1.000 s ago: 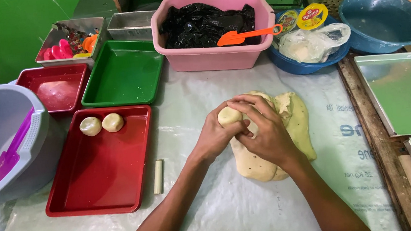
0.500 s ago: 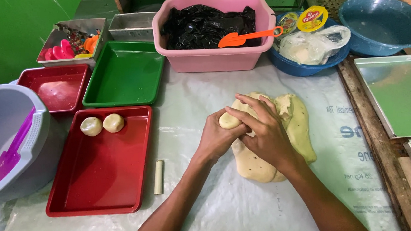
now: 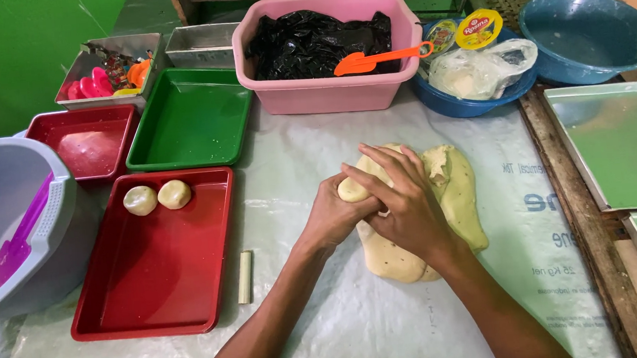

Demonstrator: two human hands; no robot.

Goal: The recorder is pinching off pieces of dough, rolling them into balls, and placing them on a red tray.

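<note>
A small piece of pale dough (image 3: 351,189) is cupped between my left hand (image 3: 334,217) and my right hand (image 3: 404,202), just above a large flat mass of yellow dough (image 3: 453,199) on the plastic-covered table. My right hand lies over my left, fingers curled around the piece. To the left, a red tray (image 3: 159,275) holds two round dough balls (image 3: 158,198) at its far end.
A short pale stick (image 3: 244,277) lies beside the red tray. Behind are a green tray (image 3: 191,121), a small red tray (image 3: 88,140), a pink tub with black plastic and an orange scoop (image 3: 373,59), blue bowls (image 3: 591,29), a grey bucket (image 3: 11,218) at left and green trays (image 3: 622,144) at right.
Both hands have kept working the small dough piece in place, with only slight shifts of the fingers. Everything else is unmoved.
</note>
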